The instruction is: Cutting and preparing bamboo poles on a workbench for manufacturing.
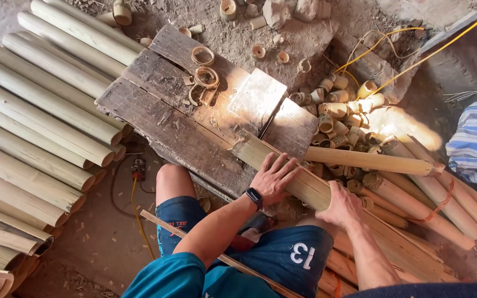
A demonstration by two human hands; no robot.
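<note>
Seated person's left hand (pixel 274 177) lies flat, fingers spread, on a split bamboo bundle (pixel 282 165) resting on a plank block (pixel 178 110), right hand (pixel 342 205) wrapped around it; cut rings (pixel 202 55) already lie there, whole poles (pixel 40 110) wait alongside.

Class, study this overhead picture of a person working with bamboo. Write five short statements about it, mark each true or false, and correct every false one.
1. The left hand lies flat, fingers spread, on a bundle of split bamboo strips. True.
2. The right hand holds a hammer. False: it grips the same bundle of strips.
3. The bundle's end rests on a worn wooden plank block. True.
4. Whole bamboo poles are stacked to the right of the block. False: they lie to its left.
5. A yellow cable runs across the ground near the top right. True.
</note>
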